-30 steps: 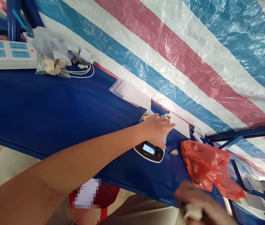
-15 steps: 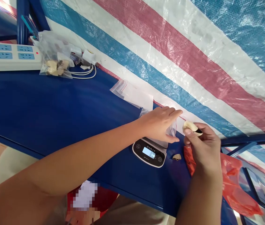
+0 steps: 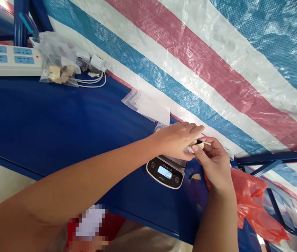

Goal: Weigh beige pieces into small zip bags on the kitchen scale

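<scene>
The pale slice (image 3: 200,144), dried root or something like it, sits pinched between thumb and forefinger of our right hand (image 3: 213,162), right at the fingertips of our left hand (image 3: 177,140) and just above the far edge of the digital scale (image 3: 165,172). The left hand lies over the scale's pan with its fingers pressed together, gripping the small clear bag (image 3: 160,126) that stands there, as far as we can judge. To do this well, we judge that the left hand ought to hold the bag's mouth wide and bear no weight on the pan, since any pressure would falsify the reading. The right hand should bring the slice straight over the opening and let go low, so that it does not skip onto the blue bench (image 3: 59,122), where one loose slice (image 3: 196,177) already lies beside the scale. Behind the right wrist is a red plastic bag (image 3: 253,206). Farther off lie a stack of empty clear bags (image 3: 145,105), a filled bag (image 3: 57,61) and a power strip (image 3: 9,59), all in front of the striped tarp (image 3: 216,52). The bag's mouth and contents are hidden under the left hand, the pan is mostly covered, and the lit display is too small for us to read with confidence.
</scene>
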`<state>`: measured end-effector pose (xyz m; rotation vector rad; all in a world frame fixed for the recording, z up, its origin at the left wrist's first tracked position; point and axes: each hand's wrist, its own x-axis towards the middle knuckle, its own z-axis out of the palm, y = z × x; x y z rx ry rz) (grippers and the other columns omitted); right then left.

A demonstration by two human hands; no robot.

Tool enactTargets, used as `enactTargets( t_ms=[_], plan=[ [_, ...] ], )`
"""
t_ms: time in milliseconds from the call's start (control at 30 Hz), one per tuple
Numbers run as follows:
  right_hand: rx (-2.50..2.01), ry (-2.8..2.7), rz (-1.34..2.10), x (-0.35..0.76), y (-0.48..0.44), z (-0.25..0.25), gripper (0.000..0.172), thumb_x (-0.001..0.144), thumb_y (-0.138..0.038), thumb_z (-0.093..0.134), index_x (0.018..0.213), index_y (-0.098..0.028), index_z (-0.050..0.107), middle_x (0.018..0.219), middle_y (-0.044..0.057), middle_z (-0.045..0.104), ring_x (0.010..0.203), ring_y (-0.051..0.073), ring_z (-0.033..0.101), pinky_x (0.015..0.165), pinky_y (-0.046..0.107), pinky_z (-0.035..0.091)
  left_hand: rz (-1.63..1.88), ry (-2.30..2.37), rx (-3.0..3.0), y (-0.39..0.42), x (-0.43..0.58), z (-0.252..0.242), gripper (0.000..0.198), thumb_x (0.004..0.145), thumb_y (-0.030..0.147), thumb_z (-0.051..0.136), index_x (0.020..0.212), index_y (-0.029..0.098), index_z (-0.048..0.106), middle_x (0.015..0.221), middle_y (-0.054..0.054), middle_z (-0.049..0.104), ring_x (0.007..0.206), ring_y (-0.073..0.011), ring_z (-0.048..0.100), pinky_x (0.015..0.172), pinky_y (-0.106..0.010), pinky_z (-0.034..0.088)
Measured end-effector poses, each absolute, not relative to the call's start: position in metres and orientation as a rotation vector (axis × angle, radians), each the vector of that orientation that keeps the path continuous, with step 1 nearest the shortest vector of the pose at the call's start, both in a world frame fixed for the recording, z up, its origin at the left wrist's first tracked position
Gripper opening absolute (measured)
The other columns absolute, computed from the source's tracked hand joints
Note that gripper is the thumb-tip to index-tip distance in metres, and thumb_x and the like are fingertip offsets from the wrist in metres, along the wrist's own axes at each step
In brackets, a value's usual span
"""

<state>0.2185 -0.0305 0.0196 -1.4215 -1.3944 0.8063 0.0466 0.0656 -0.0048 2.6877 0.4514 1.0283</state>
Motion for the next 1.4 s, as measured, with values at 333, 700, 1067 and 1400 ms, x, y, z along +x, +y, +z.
enactTargets(
  t_ms=[333, 700, 1067, 1400],
  plan=[
    [-1.496, -1.470, 0.665, 0.213, -0.028, 0.009, 0.039, 0.085, -0.048, 0.086, 0.107, -0.025, 0.063, 0.085, 0.002, 0.079, 0.074, 0.020, 0.074, 0.072, 0.033, 0.059, 0.987, 0.467, 2.695, 0.063, 0.047, -0.003, 0.057, 0.086, 0.023, 0.059, 0.139, 0.008, 0.042, 0.121, -0.020, 0.066, 0.109, -0.0324, 0.064, 0.090, -0.044, 0.050],
    [-1.374, -1.664, 0.905, 0.198, -0.035, 0.022, 0.017, 0.098, -0.041, 0.070, 0.100, -0.025, 0.076, 0.092, 0.000, 0.071, 0.089, 0.019, 0.065, 0.080, 0.029, 0.053, 0.989, 0.488, 2.727, 0.062, 0.040, 0.003, 0.070, 0.087, 0.024, 0.060, 0.150, 0.006, 0.036, 0.119, -0.019, 0.067, 0.105, -0.0314, 0.063, 0.085, -0.044, 0.049],
    [-1.357, -1.385, 0.707, 0.206, -0.031, 0.017, 0.025, 0.102, -0.048, 0.065, 0.095, -0.026, 0.072, 0.096, 0.003, 0.076, 0.088, 0.021, 0.070, 0.088, 0.036, 0.057, 1.077, 0.596, 2.065, 0.088, 0.009, 0.010, 0.074, 0.095, 0.058, 0.059, 0.156, 0.024, 0.037, 0.147, -0.017, 0.056, 0.134, -0.0306, 0.055, 0.103, -0.045, 0.049],
    [-1.351, -1.339, 0.482, 0.207, -0.032, 0.017, 0.034, 0.101, -0.059, 0.058, 0.100, -0.026, 0.062, 0.092, 0.004, 0.072, 0.077, 0.019, 0.068, 0.067, 0.031, 0.054, 0.656, 0.600, 1.209, 0.078, -0.007, -0.005, 0.059, 0.083, 0.073, 0.071, 0.098, 0.017, 0.073, 0.087, -0.009, 0.073, 0.074, -0.0189, 0.068, 0.065, -0.033, 0.053]
  ],
)
